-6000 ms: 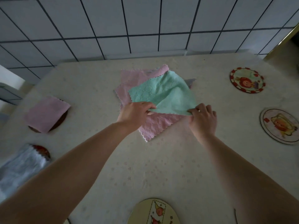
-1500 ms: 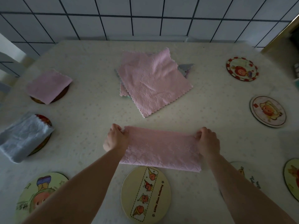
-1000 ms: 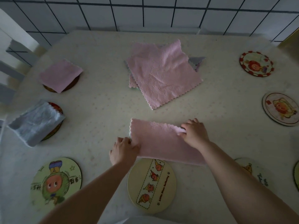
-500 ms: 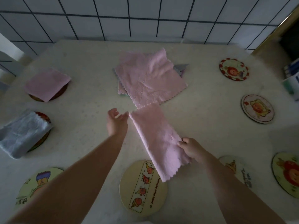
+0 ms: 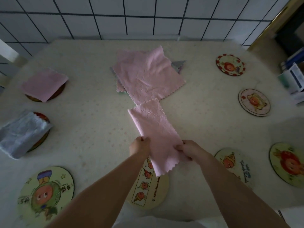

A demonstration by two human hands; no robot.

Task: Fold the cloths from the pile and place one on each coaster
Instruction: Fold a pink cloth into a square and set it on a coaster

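A pink cloth [image 5: 154, 129], folded into a long strip, lies from the table's middle towards me. My left hand [image 5: 139, 147] grips its left edge and my right hand [image 5: 189, 149] grips its right edge, both near the strip's near end. That end hangs over a yellow coaster [image 5: 148, 191] in front of me. The pile of cloths [image 5: 148, 74], pink on top, lies behind. At the left, a folded pink cloth [image 5: 43, 83] and a folded grey cloth [image 5: 23, 130] each cover a coaster.
Bare coasters lie around the table: one front left [image 5: 46, 191], one near my right arm [image 5: 233, 163], one front right [image 5: 287, 163], and two at the right [image 5: 254, 102], [image 5: 230, 65]. Boxes [image 5: 292, 79] stand at the right edge. A tiled wall backs the table.
The strip swung from lying sideways to pointing away from me. My left hand let go of its far end and now grips the near end beside my right hand.
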